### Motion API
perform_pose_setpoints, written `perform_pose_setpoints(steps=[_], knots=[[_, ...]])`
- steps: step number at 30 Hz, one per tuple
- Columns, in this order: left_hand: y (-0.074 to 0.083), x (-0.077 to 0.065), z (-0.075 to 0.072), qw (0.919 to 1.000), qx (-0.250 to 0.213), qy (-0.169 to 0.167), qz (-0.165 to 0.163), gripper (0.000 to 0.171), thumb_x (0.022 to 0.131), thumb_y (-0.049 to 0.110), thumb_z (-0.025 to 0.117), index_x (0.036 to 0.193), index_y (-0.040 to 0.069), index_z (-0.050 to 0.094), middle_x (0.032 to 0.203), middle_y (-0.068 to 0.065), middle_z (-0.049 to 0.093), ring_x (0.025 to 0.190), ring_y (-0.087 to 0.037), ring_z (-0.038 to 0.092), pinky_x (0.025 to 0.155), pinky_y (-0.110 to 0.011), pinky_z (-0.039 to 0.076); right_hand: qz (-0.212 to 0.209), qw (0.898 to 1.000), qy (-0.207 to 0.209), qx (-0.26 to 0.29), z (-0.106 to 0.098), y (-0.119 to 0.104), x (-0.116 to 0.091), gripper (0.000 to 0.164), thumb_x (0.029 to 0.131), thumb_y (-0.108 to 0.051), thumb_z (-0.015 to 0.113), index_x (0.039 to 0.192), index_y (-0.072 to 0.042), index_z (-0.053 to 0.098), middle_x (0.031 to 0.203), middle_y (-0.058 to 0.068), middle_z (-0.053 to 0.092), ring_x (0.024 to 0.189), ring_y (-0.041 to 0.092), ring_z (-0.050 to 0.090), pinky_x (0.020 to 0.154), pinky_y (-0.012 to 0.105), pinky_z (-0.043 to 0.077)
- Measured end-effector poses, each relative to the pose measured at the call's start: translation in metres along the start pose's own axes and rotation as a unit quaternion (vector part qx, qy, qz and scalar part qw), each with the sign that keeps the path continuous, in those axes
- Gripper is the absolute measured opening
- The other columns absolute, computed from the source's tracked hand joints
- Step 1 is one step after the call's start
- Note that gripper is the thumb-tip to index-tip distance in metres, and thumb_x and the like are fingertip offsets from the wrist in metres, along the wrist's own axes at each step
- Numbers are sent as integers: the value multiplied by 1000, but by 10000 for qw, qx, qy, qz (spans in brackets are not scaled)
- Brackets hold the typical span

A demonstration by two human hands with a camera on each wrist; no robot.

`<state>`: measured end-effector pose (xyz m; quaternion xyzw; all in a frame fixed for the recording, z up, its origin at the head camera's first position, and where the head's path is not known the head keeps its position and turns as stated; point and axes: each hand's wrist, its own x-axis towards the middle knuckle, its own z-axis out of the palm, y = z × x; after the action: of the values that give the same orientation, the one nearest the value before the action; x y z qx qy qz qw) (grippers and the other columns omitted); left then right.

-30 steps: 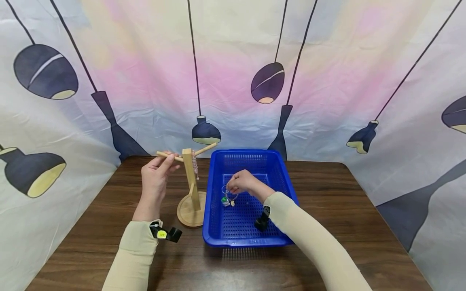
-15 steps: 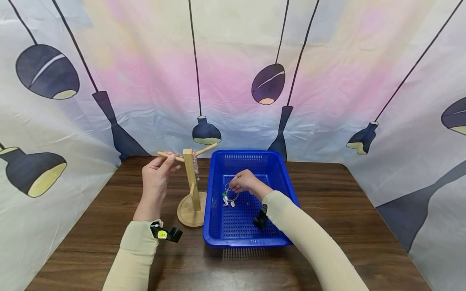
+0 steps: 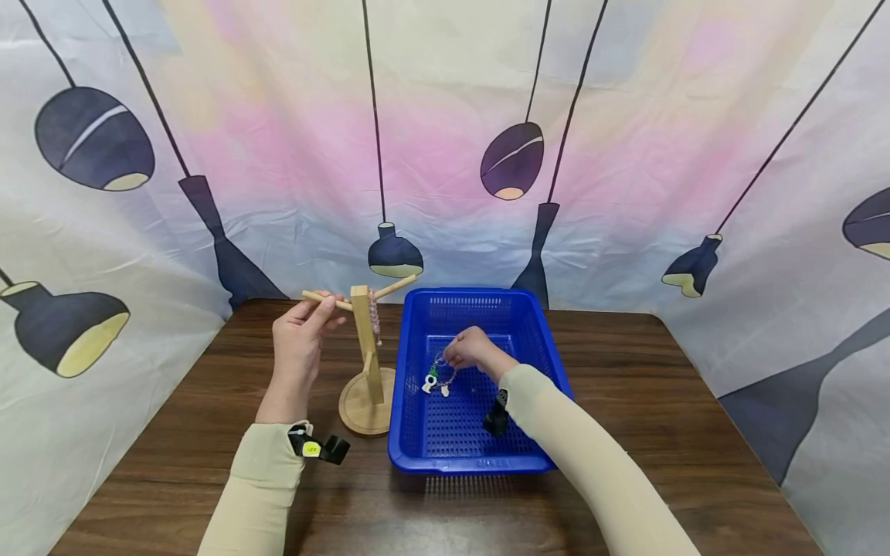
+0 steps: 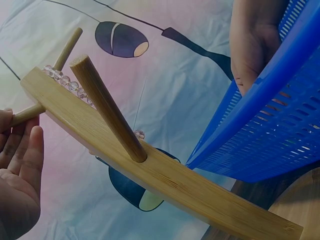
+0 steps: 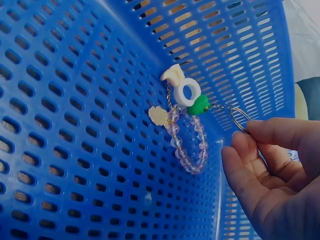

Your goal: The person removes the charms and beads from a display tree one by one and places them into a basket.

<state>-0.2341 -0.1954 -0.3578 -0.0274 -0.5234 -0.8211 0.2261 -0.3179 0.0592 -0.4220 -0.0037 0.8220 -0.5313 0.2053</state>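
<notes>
My left hand (image 3: 300,336) pinches a side peg of the wooden stand (image 3: 366,340), which has a round base and an upright post. From the opposite peg hangs a pink beaded bracelet (image 3: 375,315). Inside the blue basket, my right hand (image 3: 473,349) pinches the metal ring of a keychain (image 5: 198,102) between thumb and fingers. A green bead, a white ring and a cream-coloured piece dangle from it. Close against these charms in the right wrist view is a clear and pink beaded bracelet (image 5: 187,150) with a flat gold tag (image 5: 159,115).
The blue perforated basket (image 3: 480,465) stands right of the wooden stand, its left wall close to the round base. Both are on a dark wooden table (image 3: 626,386). Behind hangs a cloth (image 3: 445,139) printed with lamps.
My right hand has shifted slightly to the right with the keychain, and its charms have swung and turned. My left hand keeps its grip on the peg.
</notes>
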Motion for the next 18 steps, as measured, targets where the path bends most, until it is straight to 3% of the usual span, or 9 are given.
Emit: perform_pose_setpoints(steps=[10,18], knots=[[0,0,0,10000,6,-12,-4,24,98,-3,63,87,14,76,84,4,78,80,-5,75,69,-17,64,113,9996,204,-188,4,7,5,9,93,3,67,97,6,75,107,21,77,67,12,64,84,36,67],[0,1,0,10000,-29,-16,-31,21,98,-2,64,88,12,76,84,4,78,80,-5,75,69,-17,64,165,9991,307,-236,5,11,7,9,93,4,68,98,8,74,105,21,77,64,11,62,82,35,67]])
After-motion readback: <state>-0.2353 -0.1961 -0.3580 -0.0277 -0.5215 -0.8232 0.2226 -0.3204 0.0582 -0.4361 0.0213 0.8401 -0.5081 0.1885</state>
